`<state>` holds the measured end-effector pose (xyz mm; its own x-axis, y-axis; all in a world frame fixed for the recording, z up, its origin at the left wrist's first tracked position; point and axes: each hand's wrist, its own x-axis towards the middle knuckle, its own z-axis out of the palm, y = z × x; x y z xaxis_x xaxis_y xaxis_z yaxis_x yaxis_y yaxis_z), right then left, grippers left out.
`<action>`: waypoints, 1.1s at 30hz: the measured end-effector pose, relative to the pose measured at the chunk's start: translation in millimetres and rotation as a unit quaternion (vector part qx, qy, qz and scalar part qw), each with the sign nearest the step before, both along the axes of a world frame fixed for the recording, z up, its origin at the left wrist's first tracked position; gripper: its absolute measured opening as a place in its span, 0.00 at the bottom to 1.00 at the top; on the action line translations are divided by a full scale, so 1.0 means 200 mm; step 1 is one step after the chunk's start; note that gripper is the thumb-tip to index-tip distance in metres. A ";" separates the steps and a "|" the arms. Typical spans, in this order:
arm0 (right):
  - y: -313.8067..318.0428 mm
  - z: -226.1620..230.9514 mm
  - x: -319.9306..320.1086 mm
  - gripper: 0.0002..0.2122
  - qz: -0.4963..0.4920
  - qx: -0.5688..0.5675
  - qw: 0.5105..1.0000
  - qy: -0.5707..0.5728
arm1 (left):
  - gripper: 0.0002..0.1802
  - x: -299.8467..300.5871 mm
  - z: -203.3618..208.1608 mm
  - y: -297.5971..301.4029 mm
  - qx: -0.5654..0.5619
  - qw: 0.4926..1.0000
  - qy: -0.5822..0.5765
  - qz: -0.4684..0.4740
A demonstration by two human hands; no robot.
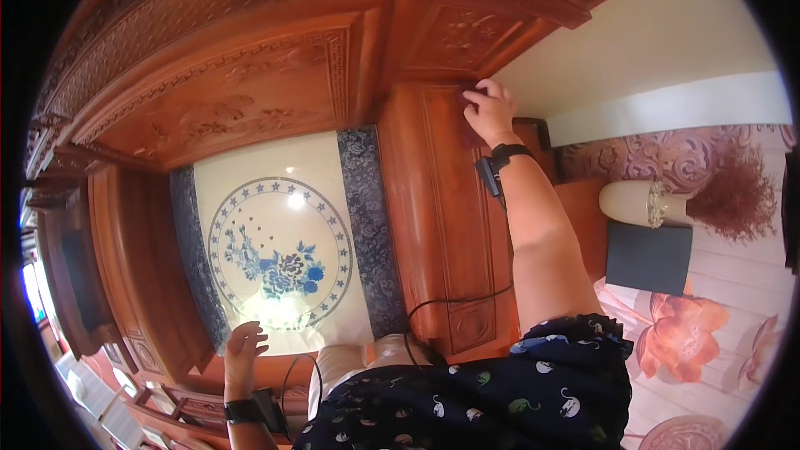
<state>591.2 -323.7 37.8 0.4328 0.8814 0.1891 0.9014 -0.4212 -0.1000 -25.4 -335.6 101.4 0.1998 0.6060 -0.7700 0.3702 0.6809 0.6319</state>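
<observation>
My right hand (490,111) reaches forward to the far end of the sofa's broad wooden armrest (433,200), by the foot of the carved backrest (233,104). Its fingers are bent together there, and a small dark patch shows at the fingertips; what they hold, if anything, is too small to name. My left hand (243,350) hovers near the front left corner of the seat cushion (358,292), its loosely bent fingers apart and nothing in them. A blue and white flower design in a ring of stars covers the cushion's cream middle, between dark blue bands.
A black cable (450,301) runs across the armrest toward my body. On the right stand a cream vase (629,202) with dried reddish stems and a dark square panel (648,258). Pink flower-patterned flooring (679,333) lies there, below a pale wall (667,25).
</observation>
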 end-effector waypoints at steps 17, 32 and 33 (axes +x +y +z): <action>0.18 -0.05 -0.42 0.19 0.116 0.001 0.992 -0.059 | 0.12 -0.10 -0.02 -0.11 0.001 1.000 -0.025 0.012; -0.16 -0.21 -0.07 0.20 -0.024 -0.015 1.000 -0.003 | 0.16 -0.33 0.19 -0.23 0.047 0.995 0.066 0.063; -0.22 -0.19 -0.09 0.20 -0.032 -0.030 0.999 0.002 | 0.16 -0.36 0.20 -0.25 0.037 0.994 0.069 0.077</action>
<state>572.8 -367.2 0.3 0.4885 0.8622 0.1343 0.8726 -0.4826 -0.0757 -97.5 -385.6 142.0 -0.0045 0.6780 -0.7351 0.3514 0.6893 0.6336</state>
